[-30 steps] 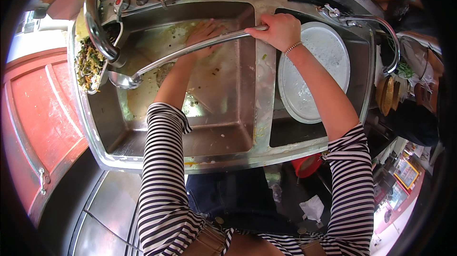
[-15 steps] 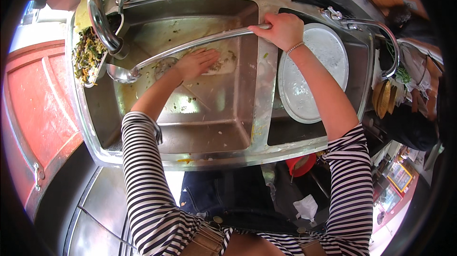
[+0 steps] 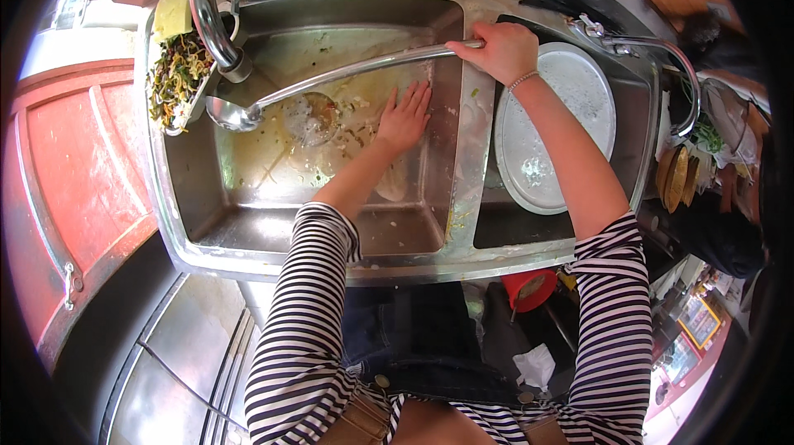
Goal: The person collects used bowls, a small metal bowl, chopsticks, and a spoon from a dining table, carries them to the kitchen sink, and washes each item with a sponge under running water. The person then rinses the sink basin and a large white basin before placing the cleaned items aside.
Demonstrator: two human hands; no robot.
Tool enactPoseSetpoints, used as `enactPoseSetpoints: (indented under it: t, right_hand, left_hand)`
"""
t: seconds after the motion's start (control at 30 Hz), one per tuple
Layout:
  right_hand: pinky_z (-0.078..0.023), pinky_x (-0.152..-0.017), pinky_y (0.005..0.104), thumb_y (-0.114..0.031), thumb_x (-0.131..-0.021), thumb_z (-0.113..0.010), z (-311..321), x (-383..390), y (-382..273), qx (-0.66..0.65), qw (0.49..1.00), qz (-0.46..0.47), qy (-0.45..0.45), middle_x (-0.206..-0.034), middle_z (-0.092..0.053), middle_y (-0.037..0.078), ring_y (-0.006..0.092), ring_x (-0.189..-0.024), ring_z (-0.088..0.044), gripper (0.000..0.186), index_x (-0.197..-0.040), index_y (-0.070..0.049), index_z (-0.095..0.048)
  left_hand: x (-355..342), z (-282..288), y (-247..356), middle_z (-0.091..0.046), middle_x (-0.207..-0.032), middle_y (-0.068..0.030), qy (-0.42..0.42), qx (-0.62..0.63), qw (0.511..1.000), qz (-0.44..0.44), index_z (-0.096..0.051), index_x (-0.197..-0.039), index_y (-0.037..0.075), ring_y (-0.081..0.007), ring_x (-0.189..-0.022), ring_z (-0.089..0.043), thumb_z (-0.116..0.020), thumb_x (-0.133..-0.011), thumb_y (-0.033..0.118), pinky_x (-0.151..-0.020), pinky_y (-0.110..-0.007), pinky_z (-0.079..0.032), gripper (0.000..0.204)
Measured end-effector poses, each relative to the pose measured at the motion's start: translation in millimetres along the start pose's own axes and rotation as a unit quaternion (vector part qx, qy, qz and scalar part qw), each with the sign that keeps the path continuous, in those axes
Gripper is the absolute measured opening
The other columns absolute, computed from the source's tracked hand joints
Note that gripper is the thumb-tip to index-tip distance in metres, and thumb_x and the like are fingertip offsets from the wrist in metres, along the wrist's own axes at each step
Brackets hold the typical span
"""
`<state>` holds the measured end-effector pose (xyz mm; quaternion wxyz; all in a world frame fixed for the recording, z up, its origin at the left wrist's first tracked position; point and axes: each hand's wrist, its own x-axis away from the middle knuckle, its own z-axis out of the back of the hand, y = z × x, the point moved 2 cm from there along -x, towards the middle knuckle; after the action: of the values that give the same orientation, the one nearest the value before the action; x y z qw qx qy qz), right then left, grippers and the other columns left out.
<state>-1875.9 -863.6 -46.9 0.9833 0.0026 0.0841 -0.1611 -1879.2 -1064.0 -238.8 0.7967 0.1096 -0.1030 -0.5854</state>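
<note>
My right hand (image 3: 506,53) is closed round the end of a long metal ladle's handle (image 3: 356,68), at the divider between the two basins. The ladle slants leftward across the left sink basin (image 3: 364,240), with its bowl (image 3: 233,117) under the spout of the tall faucet (image 3: 217,27). Fingers spread, my left hand (image 3: 403,121) is down in that basin near its right wall; it holds nothing. Murky water and food bits cover the basin floor around the drain (image 3: 312,119). Below my right wrist, a white oval plate (image 3: 552,114) leans in the right basin.
A container of food scraps (image 3: 178,77) sits at the left rim beside a yellow sponge-like block (image 3: 172,13). Two faucet knobs stand at the back. A second curved faucet (image 3: 662,48) is at the right. Below the sink hangs a red container (image 3: 529,288).
My left hand has slid rightward over the basin floor, away from the drain, and its fingers have spread. My right hand keeps its grip on the ladle. The whole view has shifted slightly.
</note>
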Motion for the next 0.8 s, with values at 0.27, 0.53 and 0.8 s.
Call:
enactPoseSetpoints:
  t: [0.27,0.53,0.8]
  right_hand:
    - [-0.046,-0.050,0.0350,-0.069,-0.068,-0.056,3.1,-1.0,-0.4,-0.011,0.999,-0.016,-0.037,-0.054,-0.059,0.006,0.0243,-0.055,-0.060,0.057,-0.059,-0.013,-0.061]
    - [-0.046,-0.050,0.0351,-0.068,-0.068,-0.058,1.8,0.5,-1.3,-0.014,0.999,-0.019,-0.022,-0.054,-0.058,0.005,0.0241,-0.055,-0.059,0.056,-0.059,-0.013,-0.061]
    - [-0.045,-0.050,0.0354,-0.068,-0.069,-0.057,4.8,-1.6,-3.1,-0.018,0.998,-0.040,-0.051,-0.055,-0.058,0.006,0.0250,-0.057,-0.059,0.055,-0.059,-0.013,-0.061]
  left_hand:
    - [92.1,33.4,-96.3,-0.034,-0.144,-0.0056,-0.001,-0.133,0.981,0.139,-0.040,-0.135,0.010,-0.0246,-0.134,-0.029,-0.048,-0.086,0.027,-0.109,-0.049,-0.019,0.053]
    - [117.1,32.4,-33.8,-0.044,-0.132,-0.0073,-0.013,0.045,0.971,-0.233,-0.049,-0.128,0.021,-0.0246,-0.124,-0.040,-0.053,-0.084,0.027,-0.101,-0.050,-0.029,0.044]
    - [122.6,56.2,-187.3,-0.041,-0.136,-0.0134,0.038,0.023,0.969,0.245,-0.048,-0.129,0.017,-0.0333,-0.124,-0.039,-0.050,-0.088,0.037,-0.103,-0.044,-0.030,0.045]
